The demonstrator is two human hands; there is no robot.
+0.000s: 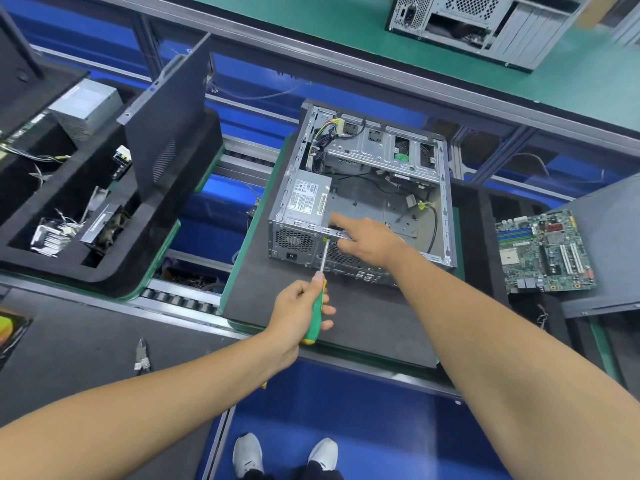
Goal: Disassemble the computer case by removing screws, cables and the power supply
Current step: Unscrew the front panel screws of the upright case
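Observation:
An open grey computer case (445,188) lies on its side on a dark foam mat, its rear panel facing me. The silver power supply (306,197) sits in its near left corner, with cables (323,142) bundled behind it. My left hand (298,311) grips a green-and-yellow screwdriver (318,311), whose tip meets a screw at the rear panel's top edge, beside the power supply. My right hand (369,240) rests on the case's rear edge, index finger stretched toward the power supply.
A bare motherboard (543,251) lies right of the case, partly under a grey side panel (609,237). A black foam tray (69,209) with removed parts and a leaning panel stands left. Cutters (142,355) lie at near left. Another case (485,26) stands at the back.

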